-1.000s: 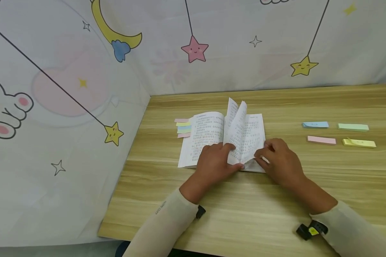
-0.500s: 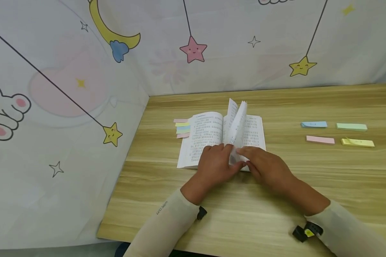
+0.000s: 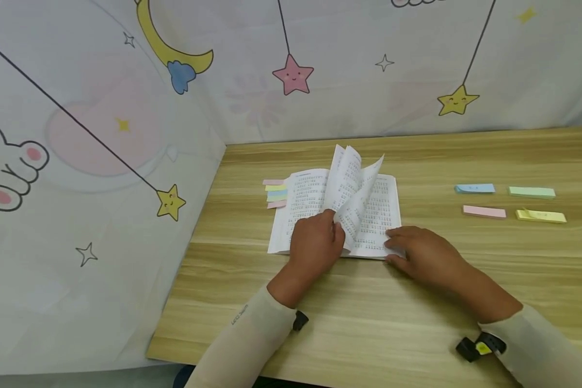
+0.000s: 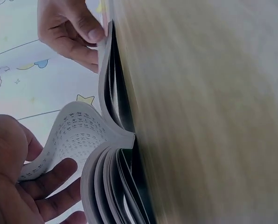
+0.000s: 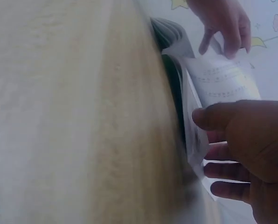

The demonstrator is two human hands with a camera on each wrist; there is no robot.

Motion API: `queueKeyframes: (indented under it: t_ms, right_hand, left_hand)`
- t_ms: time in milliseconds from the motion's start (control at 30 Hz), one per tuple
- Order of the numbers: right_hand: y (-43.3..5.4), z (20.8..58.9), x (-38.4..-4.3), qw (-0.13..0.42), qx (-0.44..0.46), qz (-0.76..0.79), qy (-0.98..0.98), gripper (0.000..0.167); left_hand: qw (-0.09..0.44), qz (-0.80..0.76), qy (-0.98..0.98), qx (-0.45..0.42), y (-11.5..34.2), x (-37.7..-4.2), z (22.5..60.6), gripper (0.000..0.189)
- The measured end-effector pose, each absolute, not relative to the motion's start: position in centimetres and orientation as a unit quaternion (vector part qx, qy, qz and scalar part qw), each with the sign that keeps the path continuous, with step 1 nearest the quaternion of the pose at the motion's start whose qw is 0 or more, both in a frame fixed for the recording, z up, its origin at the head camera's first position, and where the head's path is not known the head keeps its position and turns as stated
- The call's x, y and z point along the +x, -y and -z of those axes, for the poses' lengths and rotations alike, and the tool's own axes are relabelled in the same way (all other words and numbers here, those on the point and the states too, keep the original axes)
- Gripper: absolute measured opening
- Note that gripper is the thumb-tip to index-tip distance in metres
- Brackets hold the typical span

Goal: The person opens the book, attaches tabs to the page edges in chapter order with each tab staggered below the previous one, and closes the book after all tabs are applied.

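Note:
In the head view an open book (image 3: 309,186) lies on the table, several of its middle pages (image 3: 345,175) standing up and curling. My left hand (image 3: 316,241) pinches raised pages near the bottom edge between thumb and fingers. The left wrist view shows a curved printed page (image 4: 78,130) running into that grip. My right hand (image 3: 424,250) is at the book's lower right corner, fingers over the page and thumb at the bottom edge; in the right wrist view its thumb (image 5: 209,116) meets the page edge. Coloured index tabs (image 3: 277,194) stick out from the book's left side.
To the right on the wooden table (image 3: 233,302) lie four-coloured sticky-note pads: blue (image 3: 474,188), green (image 3: 532,192), pink (image 3: 484,212) and yellow (image 3: 540,216). A printed cloth backdrop (image 3: 339,113) stands along the table's back and left edges.
The right hand moved left to the standing pages, then back to the lower right corner. The left hand shifted slightly left, taking raised pages with it; more of the right page now shows.

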State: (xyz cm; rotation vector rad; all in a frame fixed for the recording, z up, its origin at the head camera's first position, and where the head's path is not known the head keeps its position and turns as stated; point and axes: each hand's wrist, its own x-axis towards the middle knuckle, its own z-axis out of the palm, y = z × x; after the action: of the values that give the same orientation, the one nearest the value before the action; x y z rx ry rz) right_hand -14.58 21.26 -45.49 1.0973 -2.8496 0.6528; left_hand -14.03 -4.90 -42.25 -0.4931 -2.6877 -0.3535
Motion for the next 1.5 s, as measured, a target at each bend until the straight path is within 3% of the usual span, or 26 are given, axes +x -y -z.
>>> queueKeyframes:
  t_ms: [67, 167, 300, 400, 500, 733, 900, 1067, 1267, 1367, 1500]
  right_hand:
    - [-21.3, 45.3, -14.7, 0.017, 0.347, -0.216, 0.913, 0.022]
    - [-21.0, 45.1, -14.7, 0.072, 0.319, -0.225, 0.918, 0.014]
    - [-19.6, 44.9, -14.5, 0.141, 0.236, -0.252, 0.928, 0.022]
    - [-18.3, 44.8, -14.3, 0.129, 0.211, -0.267, 0.932, 0.025]
    - [-17.5, 44.9, -14.3, 0.092, 0.256, -0.255, 0.928, 0.022]
    - [-17.6, 45.5, -14.2, 0.020, 0.341, -0.221, 0.914, 0.068]
    - [-18.1, 45.4, -14.3, -0.006, 0.349, -0.218, 0.912, 0.077]
    - [-19.1, 45.4, -14.7, -0.009, 0.355, -0.216, 0.909, 0.061]
    - [-20.0, 44.7, -14.9, -0.004, 0.364, -0.216, 0.906, 0.024]
    - [-19.8, 44.5, -14.8, 0.061, 0.337, -0.218, 0.914, 0.016]
    - [-19.1, 44.5, -14.6, 0.160, 0.240, -0.240, 0.927, 0.025]
  left_hand:
    - [0.193, 0.136, 0.956, -0.173, 4.9, -14.0, 42.3, 0.009]
    - [0.191, 0.148, 0.955, -0.174, 4.8, -14.1, 42.3, 0.011]
    - [0.191, 0.153, 0.950, -0.193, 4.6, -14.1, 42.3, 0.009]
    - [0.185, 0.155, 0.949, -0.205, 4.4, -14.0, 42.3, 0.011]
    - [0.164, 0.166, 0.952, -0.200, 4.2, -13.8, 42.2, 0.021]
    - [0.142, 0.153, 0.964, -0.162, 4.1, -13.7, 41.7, 0.059]
    - [0.171, 0.139, 0.962, -0.163, 4.5, -13.9, 41.9, 0.044]
    - [0.178, 0.146, 0.961, -0.153, 4.7, -14.1, 42.0, 0.021]
    - [0.167, 0.140, 0.964, -0.151, 4.4, -14.2, 42.1, 0.040]
    - [0.165, 0.136, 0.964, -0.155, 4.3, -14.3, 42.2, 0.051]
    - [0.160, 0.143, 0.960, -0.181, 4.1, -14.3, 42.1, 0.045]
